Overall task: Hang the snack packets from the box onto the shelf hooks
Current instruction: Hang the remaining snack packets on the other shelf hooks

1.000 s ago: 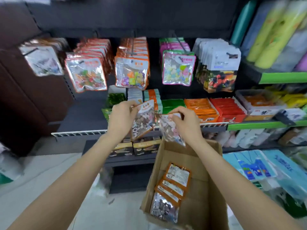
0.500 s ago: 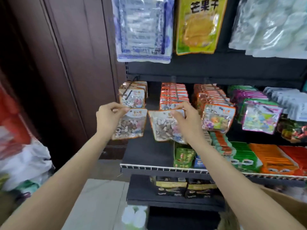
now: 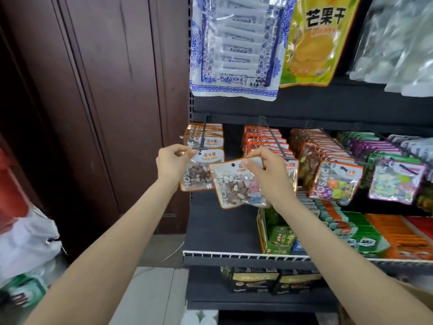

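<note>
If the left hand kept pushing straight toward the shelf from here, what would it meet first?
Most likely the leftmost hook: the left hand pinches a stone-candy packet with its hole right at the hook tip, the packets already hanging just behind. Depth is unclear.

Two hands (image 3: 172, 164) (image 3: 263, 174) — two held stone-candy packets (image 3: 201, 171) (image 3: 236, 186).

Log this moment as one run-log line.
left hand: pinches stone-candy packet at leftmost hook | right hand: holds second packet, unhung
</note>
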